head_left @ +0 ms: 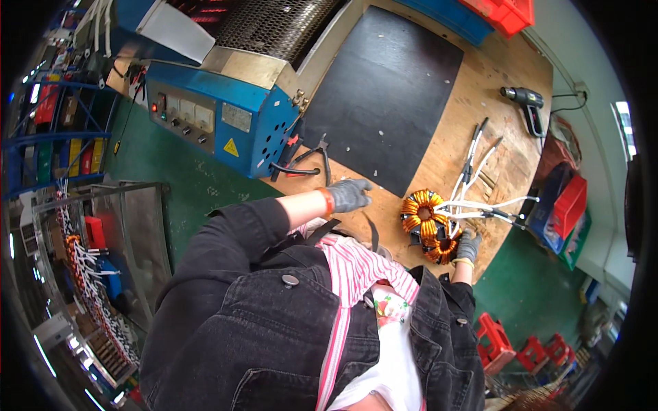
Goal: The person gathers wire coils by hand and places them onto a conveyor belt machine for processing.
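Note:
My left hand (pixel 349 195), in a grey glove, is over the near edge of the wooden table, just below the black mat. Its fingers reach right, slightly bent and apart, with nothing visible in them. In a grey glove too, my right hand (pixel 468 245) is against the right side of the lower copper-wound ring coil (pixel 440 249); I cannot make out how its fingers close. Just above sits another copper-wound ring coil (pixel 423 211). White-sleeved wire leads (pixel 473 205) fan out from the coils to the right and away. Cutting pliers (pixel 321 152) lie beyond my left hand.
A blue heating machine (pixel 219 116) with a mesh conveyor (pixel 274 27) stands at the left. The black mat (pixel 391 89) covers part of the wooden table (pixel 439 161). A heat gun (pixel 526 106) lies far right. Red stools (pixel 495 342) stand on the green floor.

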A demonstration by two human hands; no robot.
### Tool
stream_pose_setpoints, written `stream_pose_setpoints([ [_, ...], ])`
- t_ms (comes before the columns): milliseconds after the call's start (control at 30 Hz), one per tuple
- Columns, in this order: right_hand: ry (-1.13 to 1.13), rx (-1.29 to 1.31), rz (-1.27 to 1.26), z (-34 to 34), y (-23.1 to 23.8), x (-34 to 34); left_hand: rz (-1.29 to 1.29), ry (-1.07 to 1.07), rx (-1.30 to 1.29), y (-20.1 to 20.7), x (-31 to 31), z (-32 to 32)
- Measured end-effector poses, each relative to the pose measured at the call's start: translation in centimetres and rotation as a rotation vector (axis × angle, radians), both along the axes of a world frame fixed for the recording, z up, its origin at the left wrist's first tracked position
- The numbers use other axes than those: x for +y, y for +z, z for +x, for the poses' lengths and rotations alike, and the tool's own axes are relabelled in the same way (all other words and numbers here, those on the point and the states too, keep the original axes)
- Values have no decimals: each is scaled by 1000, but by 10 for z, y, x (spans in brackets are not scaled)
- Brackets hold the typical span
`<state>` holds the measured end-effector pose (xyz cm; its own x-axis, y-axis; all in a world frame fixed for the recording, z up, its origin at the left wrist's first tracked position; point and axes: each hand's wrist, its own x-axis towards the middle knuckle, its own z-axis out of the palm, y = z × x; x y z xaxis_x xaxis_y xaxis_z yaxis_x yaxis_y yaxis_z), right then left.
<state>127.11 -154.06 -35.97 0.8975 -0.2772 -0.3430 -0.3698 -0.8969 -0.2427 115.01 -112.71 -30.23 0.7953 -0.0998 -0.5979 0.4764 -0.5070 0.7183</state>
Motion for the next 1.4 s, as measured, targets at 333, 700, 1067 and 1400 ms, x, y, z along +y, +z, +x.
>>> stream_pose_setpoints([
  [333, 10, -25, 123, -2, -28, -17, 46, 183, 58, 7, 72, -111],
  [700, -568, -425, -44, -51, 9, 57, -131, 256, -78, -2, 132, -186],
  [1067, -347, -744, -63, -93, 22, 162, -358, 630, 106, -5, 209, -261],
  [1400, 496, -814, -178, -90, 42, 240, -205, 514, -23, -16, 195, -263],
])
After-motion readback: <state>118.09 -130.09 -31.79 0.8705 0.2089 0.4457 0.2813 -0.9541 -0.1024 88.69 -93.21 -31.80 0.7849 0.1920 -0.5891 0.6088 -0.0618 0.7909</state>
